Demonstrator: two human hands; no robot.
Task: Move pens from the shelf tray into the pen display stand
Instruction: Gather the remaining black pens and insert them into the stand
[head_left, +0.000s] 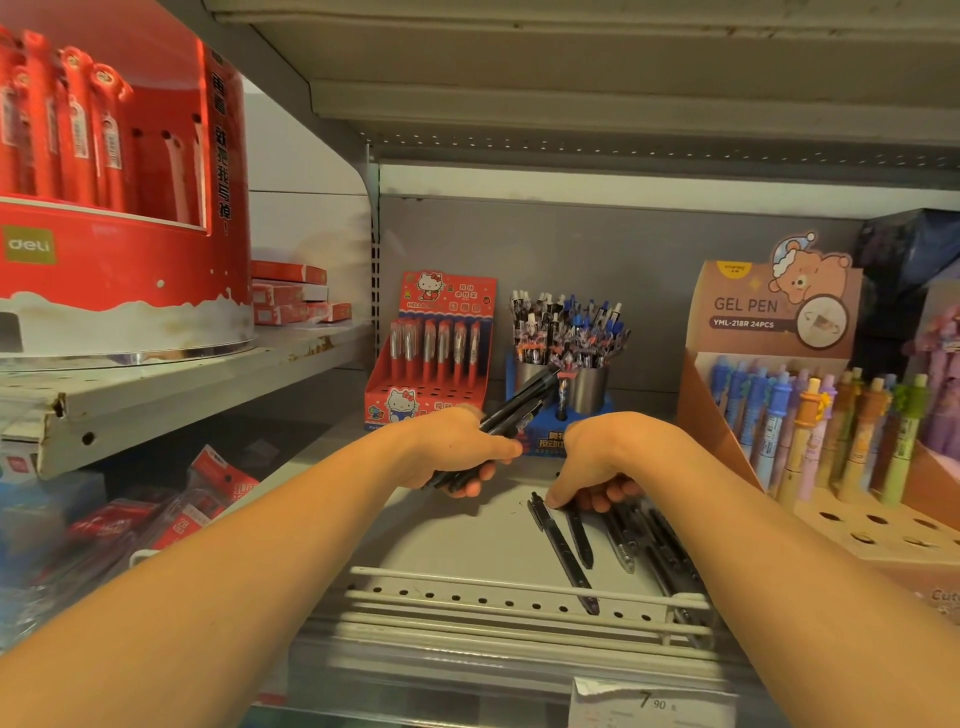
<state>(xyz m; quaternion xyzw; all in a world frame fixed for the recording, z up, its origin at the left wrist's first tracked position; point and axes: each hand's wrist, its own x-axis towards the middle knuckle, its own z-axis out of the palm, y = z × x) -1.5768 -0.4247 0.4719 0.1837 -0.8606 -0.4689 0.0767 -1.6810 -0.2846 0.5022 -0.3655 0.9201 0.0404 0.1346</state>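
Pens (618, 540) lie loose on the shelf tray (467, 540), black. Right hand (597, 467) curls its fingers onto their upper ends. Left hand (457, 452) grips a bundle of black pens (519, 400), just before the blue pen stand (566, 410).
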